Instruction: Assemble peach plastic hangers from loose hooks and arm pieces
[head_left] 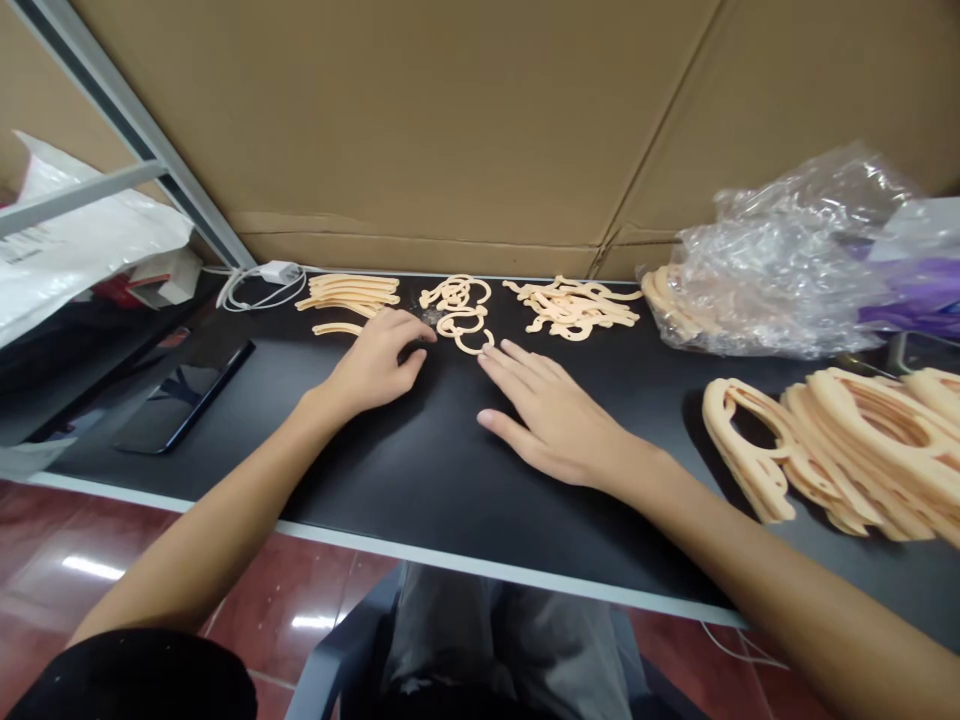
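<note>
On the black tabletop, my left hand is open with curved fingers, just right of a stack of beige curved strips and one separate strip. My right hand lies flat, its fingertips by a beige open ring at the near end of a small heap of hook-shaped rings. Neither hand appears to grip anything. Farther back, to the right of the rings, is a pile of thin beige pieces with knobbed ends.
A dark phone and a white charger with cable lie on the left. At right are large beige pieces with oval openings, below clear plastic bags. Cardboard walls the back; a grey metal frame stands left.
</note>
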